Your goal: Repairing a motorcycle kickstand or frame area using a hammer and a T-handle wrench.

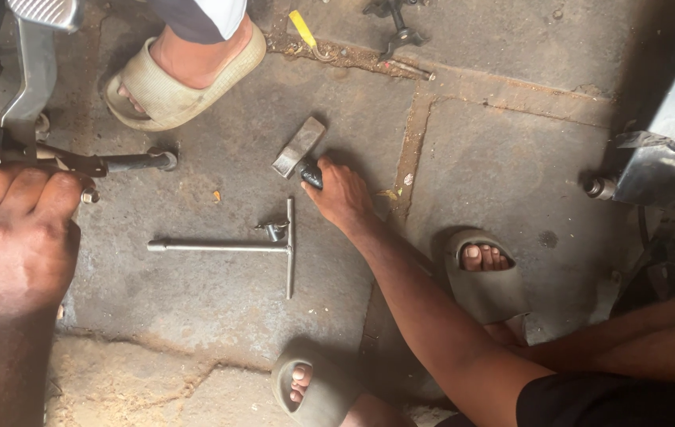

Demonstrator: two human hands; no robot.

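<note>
My right hand (343,194) reaches out over the concrete floor and closes on the black handle of a hammer (299,146), whose steel head lies flat on the ground. My left hand (15,237) is close to the camera at the left, with its fingers curled over a dark metal bar (120,163) that sticks out of a machine. A steel T-handle wrench (231,247) lies on the floor between the two hands, with a small metal nut (274,232) beside its crossbar.
Another person's foot in a beige slide sandal (183,83) stands at the top. My own sandalled feet (484,273) are at the bottom. A yellow-handled screwdriver (303,28) and a metal fitting (399,25) lie at the top. A silver lever (35,75) and grey machine parts (658,170) flank the floor.
</note>
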